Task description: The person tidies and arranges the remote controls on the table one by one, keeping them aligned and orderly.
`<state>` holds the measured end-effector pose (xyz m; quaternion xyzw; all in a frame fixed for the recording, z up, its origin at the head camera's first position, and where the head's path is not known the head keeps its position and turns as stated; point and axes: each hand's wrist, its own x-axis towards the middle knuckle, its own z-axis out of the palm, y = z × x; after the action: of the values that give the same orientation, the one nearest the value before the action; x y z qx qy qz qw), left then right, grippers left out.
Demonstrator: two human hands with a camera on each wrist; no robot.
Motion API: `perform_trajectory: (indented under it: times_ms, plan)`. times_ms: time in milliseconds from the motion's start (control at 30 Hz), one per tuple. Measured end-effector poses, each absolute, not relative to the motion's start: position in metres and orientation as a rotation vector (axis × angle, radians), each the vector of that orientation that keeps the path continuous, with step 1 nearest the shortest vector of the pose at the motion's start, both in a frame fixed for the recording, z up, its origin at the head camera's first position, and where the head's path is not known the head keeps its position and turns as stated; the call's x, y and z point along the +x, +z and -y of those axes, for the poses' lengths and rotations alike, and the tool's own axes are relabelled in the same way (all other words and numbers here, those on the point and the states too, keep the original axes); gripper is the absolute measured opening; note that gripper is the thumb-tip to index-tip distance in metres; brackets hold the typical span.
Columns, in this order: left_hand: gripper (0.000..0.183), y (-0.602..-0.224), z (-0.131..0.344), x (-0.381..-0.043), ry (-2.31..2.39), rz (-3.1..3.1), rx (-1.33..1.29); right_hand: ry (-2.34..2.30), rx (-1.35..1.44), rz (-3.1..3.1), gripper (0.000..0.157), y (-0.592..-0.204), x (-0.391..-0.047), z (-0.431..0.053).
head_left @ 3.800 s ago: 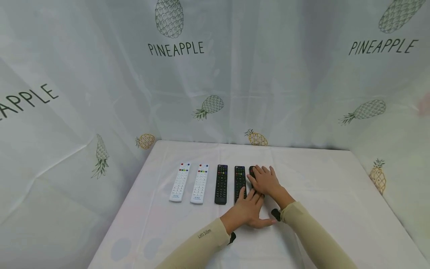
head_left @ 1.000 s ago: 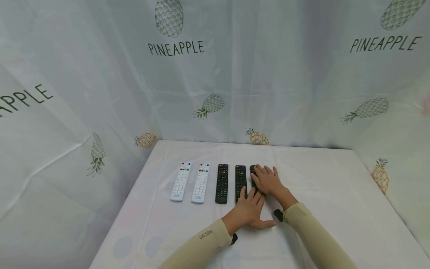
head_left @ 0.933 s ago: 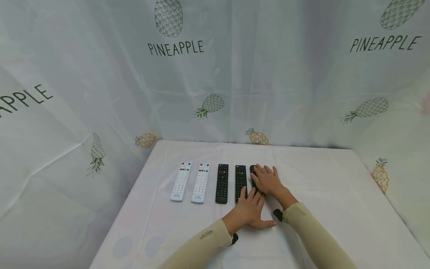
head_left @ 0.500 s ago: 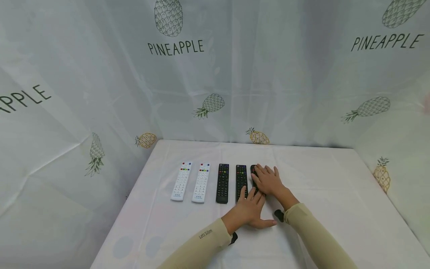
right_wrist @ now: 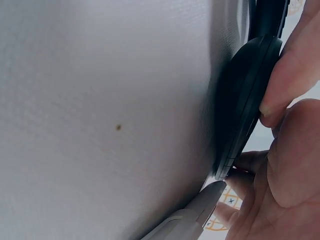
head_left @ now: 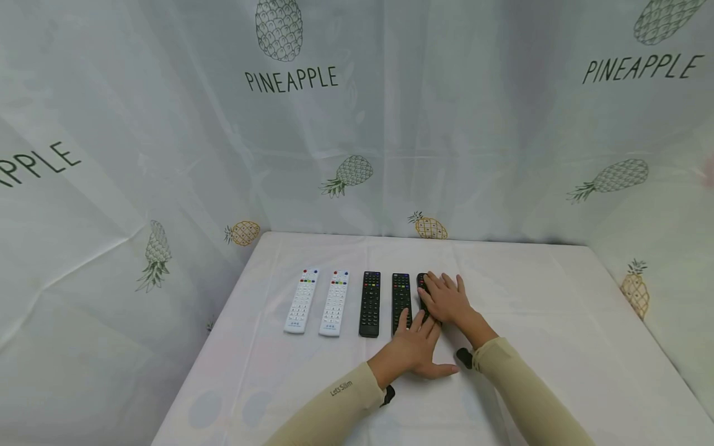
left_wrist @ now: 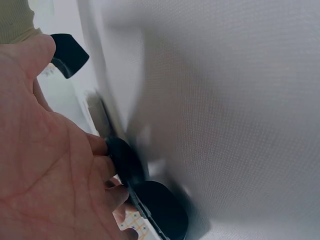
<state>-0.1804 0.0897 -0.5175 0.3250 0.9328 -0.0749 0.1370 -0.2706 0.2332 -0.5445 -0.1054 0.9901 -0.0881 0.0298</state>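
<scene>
Several remote controls lie side by side on the white-covered table. My left hand (head_left: 411,350) is spread, with its fingertips at the lower ends of the second black remote (head_left: 401,297) from the right and the rightmost black remote (head_left: 421,282). Its thumb sticks out to the right. My right hand (head_left: 444,300) lies over the rightmost black remote and hides most of it. In the right wrist view, the thumb rests on a black remote (right_wrist: 245,95), and the other fingers reach past its edge above a grey, rounded-ended object (right_wrist: 192,215), which the head view hides.
Left of the hands lie another black remote (head_left: 370,303) and two white remotes, one inner (head_left: 334,303) and one outer (head_left: 302,301). Behind and beside the table (head_left: 535,371) hangs a pineapple-print curtain (head_left: 474,124). Black wrist devices sit under both sleeves.
The view has shifted very slightly. Both hands and all visible remotes keep nearly the same places; the right hand's fingers have shifted a touch to the right.
</scene>
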Motion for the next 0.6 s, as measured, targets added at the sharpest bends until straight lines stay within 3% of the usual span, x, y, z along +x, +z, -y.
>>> perform_trajectory:
  times_ms: [600]
  plan:
    - [0.095, -0.5241, -0.0897, -0.1779, -0.222, -2.762, 0.958, -0.281, -0.351, -3.053, 0.06, -0.5442, -0.2705, -0.2353]
